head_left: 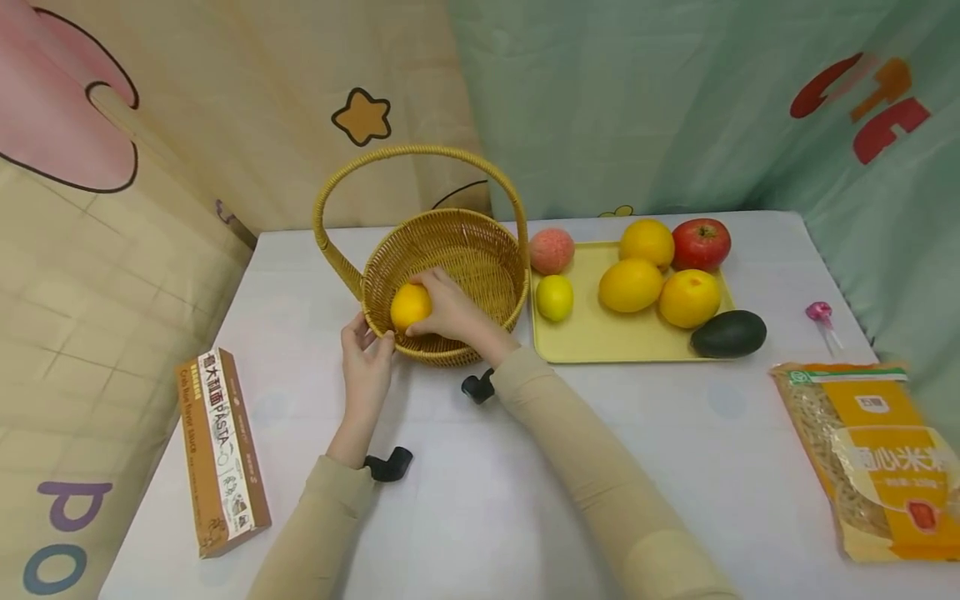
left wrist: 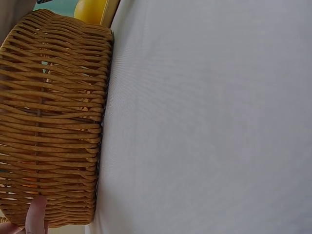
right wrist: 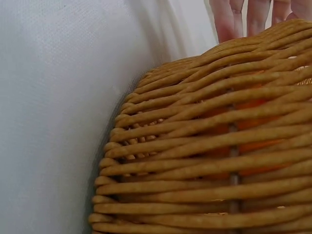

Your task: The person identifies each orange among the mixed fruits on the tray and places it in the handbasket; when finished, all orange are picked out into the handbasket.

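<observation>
Inside the round wicker basket (head_left: 480,262), which has a tall arched handle, my right hand (head_left: 453,310) grips an orange (head_left: 411,308) near the left wall. My left hand (head_left: 366,367) holds the basket's front-left rim, thumb by the rim and fingers along the outer side. In the left wrist view, left-hand fingers (left wrist: 36,214) touch the woven side (left wrist: 53,117) at the lower left. Through the weave (right wrist: 195,195) in the right wrist view, an orange patch shows, and left-hand fingers (right wrist: 239,17) appear beyond the basket. The right hand is hidden there.
Right of the basket, a yellow tray (head_left: 600,337) bears several yellow-orange fruits (head_left: 630,285), a lemon (head_left: 554,297), a peach (head_left: 552,251), a red apple (head_left: 701,243) and an avocado (head_left: 728,334). A pasta box (head_left: 222,450) lies left; a lollipop (head_left: 821,313) and pasta bag (head_left: 870,458) lie right.
</observation>
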Action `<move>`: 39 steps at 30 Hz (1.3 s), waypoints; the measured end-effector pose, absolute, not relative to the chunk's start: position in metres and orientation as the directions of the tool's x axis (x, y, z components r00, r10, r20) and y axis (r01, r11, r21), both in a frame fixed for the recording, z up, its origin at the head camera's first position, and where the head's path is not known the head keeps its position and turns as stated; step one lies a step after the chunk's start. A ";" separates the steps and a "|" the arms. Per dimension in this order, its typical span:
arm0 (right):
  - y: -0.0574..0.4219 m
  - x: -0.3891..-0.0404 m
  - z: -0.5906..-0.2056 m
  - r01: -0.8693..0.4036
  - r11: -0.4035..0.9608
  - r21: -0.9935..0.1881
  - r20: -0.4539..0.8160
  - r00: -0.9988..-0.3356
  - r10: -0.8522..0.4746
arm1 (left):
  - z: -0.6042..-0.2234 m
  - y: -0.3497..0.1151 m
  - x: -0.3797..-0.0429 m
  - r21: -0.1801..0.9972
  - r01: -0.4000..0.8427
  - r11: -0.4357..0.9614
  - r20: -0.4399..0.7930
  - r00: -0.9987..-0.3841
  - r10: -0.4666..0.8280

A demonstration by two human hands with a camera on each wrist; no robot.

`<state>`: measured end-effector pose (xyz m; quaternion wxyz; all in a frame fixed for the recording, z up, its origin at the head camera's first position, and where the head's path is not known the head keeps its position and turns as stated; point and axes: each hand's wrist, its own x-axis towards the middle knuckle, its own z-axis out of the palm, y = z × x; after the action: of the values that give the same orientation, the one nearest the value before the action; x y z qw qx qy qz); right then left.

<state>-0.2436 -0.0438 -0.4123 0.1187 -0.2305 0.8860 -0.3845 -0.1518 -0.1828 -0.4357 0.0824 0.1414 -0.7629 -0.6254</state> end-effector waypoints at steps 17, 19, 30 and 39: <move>-0.003 -0.232 -0.382 -0.348 0.591 -0.728 0.025 -0.875 -0.484 | -0.434 -0.183 -0.157 0.977 -0.106 0.184 -0.045 -0.950 -0.309; 0.009 -0.227 -0.378 -0.369 0.573 -0.732 0.069 -0.877 -0.476 | -0.434 -0.183 -0.157 0.977 -0.110 0.183 -0.048 -0.948 -0.314; 0.095 -0.206 -0.369 -0.347 0.432 -0.833 0.206 -0.918 -0.340 | -0.436 -0.183 -0.155 0.976 -0.132 0.175 -0.070 -0.945 -0.320; 0.173 -0.206 -0.376 -0.190 0.543 -0.818 0.139 -0.981 -0.134 | -0.436 -0.188 -0.152 0.969 -0.123 0.216 -0.050 -0.947 -0.318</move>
<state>-0.2061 0.1735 -0.3760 -0.0298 -0.0924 0.8778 -0.4691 -0.1523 -0.1880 -0.4360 0.0796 0.1421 -0.7757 -0.6098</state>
